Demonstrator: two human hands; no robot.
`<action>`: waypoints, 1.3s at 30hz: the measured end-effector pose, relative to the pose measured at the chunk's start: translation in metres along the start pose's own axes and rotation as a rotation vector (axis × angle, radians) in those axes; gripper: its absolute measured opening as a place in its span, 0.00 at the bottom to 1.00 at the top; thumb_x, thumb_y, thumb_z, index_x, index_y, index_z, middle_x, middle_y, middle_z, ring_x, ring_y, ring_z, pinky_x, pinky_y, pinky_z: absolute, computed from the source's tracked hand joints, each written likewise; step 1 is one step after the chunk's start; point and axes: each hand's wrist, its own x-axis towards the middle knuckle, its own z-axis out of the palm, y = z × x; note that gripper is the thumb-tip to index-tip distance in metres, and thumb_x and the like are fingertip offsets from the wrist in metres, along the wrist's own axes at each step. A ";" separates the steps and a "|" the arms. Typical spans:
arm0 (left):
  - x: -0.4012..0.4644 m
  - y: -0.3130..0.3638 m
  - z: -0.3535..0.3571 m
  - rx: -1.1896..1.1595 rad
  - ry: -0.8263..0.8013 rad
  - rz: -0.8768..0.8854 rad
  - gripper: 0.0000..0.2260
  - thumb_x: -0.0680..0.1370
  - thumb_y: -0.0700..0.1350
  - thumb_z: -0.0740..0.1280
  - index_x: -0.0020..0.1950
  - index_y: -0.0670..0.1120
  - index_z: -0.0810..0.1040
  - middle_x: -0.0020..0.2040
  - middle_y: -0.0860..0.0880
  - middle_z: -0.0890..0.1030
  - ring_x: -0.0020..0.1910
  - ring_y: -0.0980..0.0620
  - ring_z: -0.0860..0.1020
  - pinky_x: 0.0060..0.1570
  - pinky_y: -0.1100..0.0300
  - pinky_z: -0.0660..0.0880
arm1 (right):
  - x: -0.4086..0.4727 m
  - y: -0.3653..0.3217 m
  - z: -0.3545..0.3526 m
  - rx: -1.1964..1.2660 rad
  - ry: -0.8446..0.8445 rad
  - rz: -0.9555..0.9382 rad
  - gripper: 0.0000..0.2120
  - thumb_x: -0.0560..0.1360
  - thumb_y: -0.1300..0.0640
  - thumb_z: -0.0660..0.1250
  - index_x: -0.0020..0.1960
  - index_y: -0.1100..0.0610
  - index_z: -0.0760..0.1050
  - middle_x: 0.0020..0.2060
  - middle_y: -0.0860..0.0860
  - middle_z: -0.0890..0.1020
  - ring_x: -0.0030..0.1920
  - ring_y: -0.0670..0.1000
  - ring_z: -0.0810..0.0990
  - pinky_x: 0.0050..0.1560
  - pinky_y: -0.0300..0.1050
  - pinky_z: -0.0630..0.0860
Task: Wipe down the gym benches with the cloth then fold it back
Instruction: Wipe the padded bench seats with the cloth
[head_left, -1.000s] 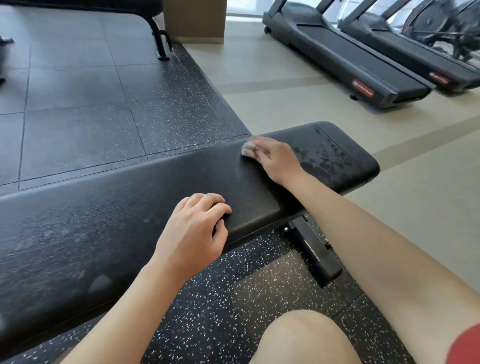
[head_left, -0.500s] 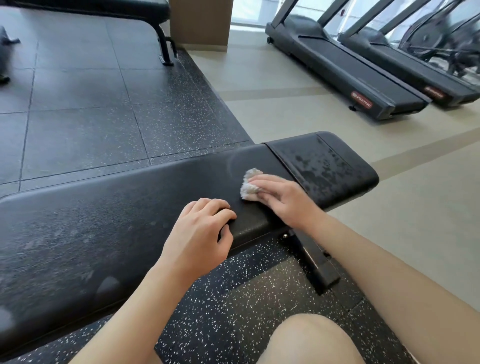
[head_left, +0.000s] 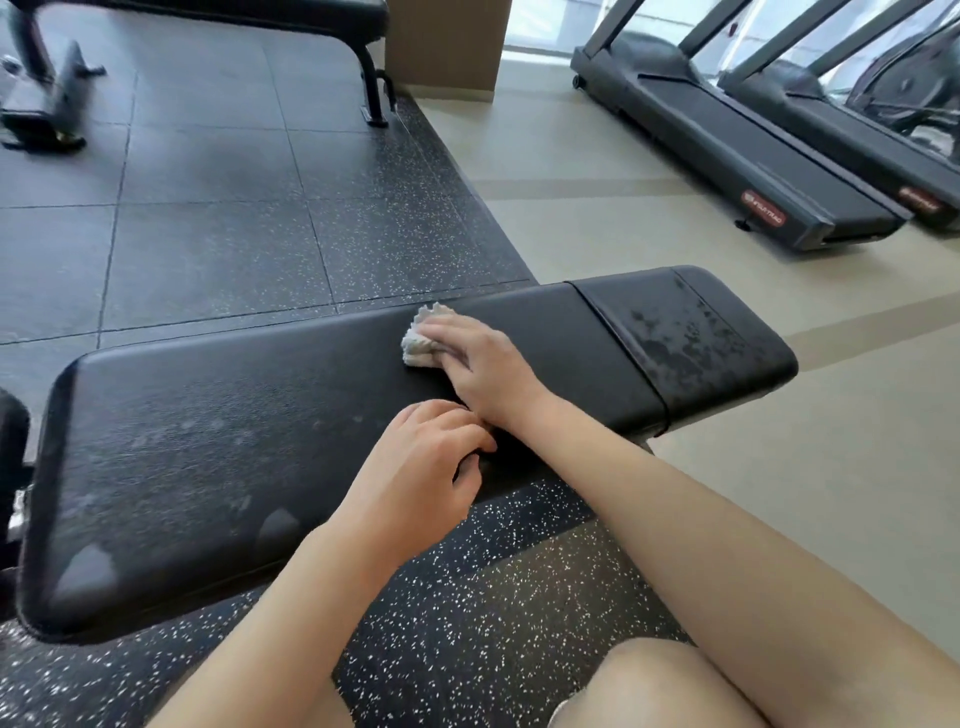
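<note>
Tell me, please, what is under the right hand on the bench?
A crumpled white cloth pokes out beyond the right hand, pressed onto the black bench. The rest of it is covered.

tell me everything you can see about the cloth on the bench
The cloth is small, whitish and bunched into a crumpled wad with a ragged edge, looking like soft fabric or paper towel. It lies on the long black pad of the bench, near its far edge. The right hand presses it down, fingers covering its right part, so only the left part shows. The left hand rests on the pad without touching it.
</note>
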 end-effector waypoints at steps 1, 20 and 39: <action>-0.017 -0.002 -0.009 0.001 -0.006 -0.005 0.11 0.76 0.41 0.67 0.54 0.52 0.85 0.60 0.57 0.83 0.63 0.50 0.78 0.69 0.53 0.71 | -0.015 -0.003 -0.001 0.024 -0.040 -0.042 0.16 0.78 0.66 0.65 0.65 0.60 0.81 0.66 0.54 0.81 0.71 0.52 0.75 0.75 0.38 0.64; -0.171 -0.054 -0.104 0.014 0.342 -0.360 0.07 0.75 0.42 0.71 0.51 0.46 0.86 0.59 0.53 0.83 0.61 0.50 0.78 0.64 0.49 0.75 | -0.048 -0.109 0.062 -0.091 0.047 -0.004 0.16 0.76 0.70 0.65 0.61 0.60 0.81 0.61 0.52 0.82 0.67 0.53 0.77 0.74 0.32 0.59; -0.191 -0.072 -0.123 0.043 0.437 -0.445 0.10 0.73 0.32 0.76 0.47 0.46 0.85 0.56 0.53 0.82 0.58 0.48 0.77 0.65 0.64 0.67 | -0.104 -0.081 0.048 -0.179 0.374 0.267 0.16 0.79 0.70 0.64 0.63 0.58 0.80 0.59 0.50 0.82 0.62 0.53 0.79 0.71 0.40 0.68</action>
